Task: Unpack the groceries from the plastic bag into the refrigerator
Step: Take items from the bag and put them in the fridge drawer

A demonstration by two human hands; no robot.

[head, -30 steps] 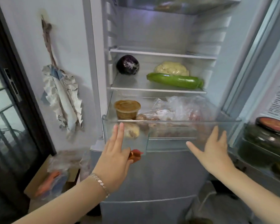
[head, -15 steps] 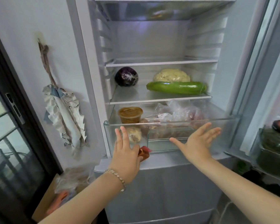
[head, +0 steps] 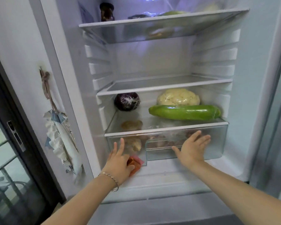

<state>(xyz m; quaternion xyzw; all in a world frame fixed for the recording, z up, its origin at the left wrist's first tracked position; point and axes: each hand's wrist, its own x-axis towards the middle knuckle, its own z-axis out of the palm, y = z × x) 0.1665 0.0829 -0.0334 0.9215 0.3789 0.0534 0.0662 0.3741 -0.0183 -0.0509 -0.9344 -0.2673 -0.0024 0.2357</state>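
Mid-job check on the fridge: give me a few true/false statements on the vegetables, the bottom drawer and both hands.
1. The zucchini lies on the glass shelf directly above the clear drawer. True.
2. The cauliflower sits in front of the zucchini. False: it is behind it, nearer the back wall.
3. The purple cabbage is at the left end of that shelf. True.
4. The left hand is empty. False: its thumb pinches a small orange-red packet while two fingers reach straight up the drawer front.
5. The right hand lies open, fingers spread, against the drawer front. True.
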